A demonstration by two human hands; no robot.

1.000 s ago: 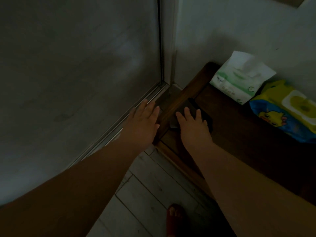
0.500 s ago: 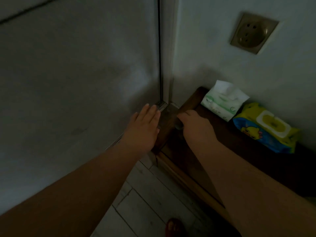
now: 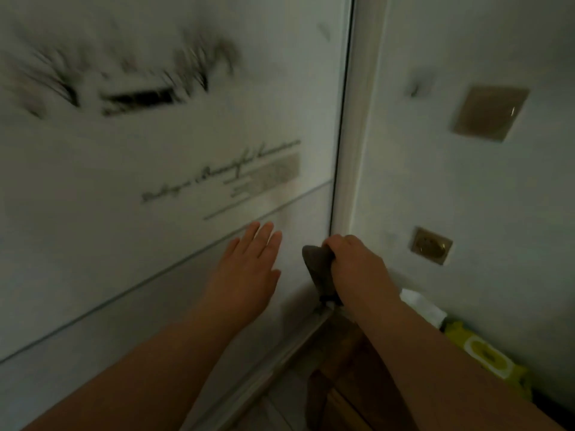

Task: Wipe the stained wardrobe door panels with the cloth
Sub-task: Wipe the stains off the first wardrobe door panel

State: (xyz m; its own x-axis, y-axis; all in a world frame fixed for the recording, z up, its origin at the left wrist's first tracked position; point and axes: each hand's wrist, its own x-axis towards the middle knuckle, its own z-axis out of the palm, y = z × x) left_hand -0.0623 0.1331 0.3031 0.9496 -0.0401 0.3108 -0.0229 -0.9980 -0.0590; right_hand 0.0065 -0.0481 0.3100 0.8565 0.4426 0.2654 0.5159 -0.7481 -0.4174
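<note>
The pale wardrobe door panel (image 3: 130, 169) fills the left of the view, with printed script and dark blurred markings (image 3: 137, 98) higher up. My left hand (image 3: 249, 269) lies flat on the lower part of the panel, fingers apart and empty. Just to its right, my right hand (image 3: 357, 265) is closed around a dark grey cloth (image 3: 319, 265), which hangs down beside the door's right edge near the white frame (image 3: 351, 150).
A dark wooden bedside table (image 3: 348, 377) stands low at the right, against the wall. On it lie a white tissue pack (image 3: 426, 309) and a yellow wet-wipe pack (image 3: 485, 359). Two wall sockets (image 3: 431, 245) sit on the right wall. Tiled floor shows below.
My right hand has lifted the cloth off the wooden table and raised it to the door's edge. My left hand slid up the panel, and the view tilted upward.
</note>
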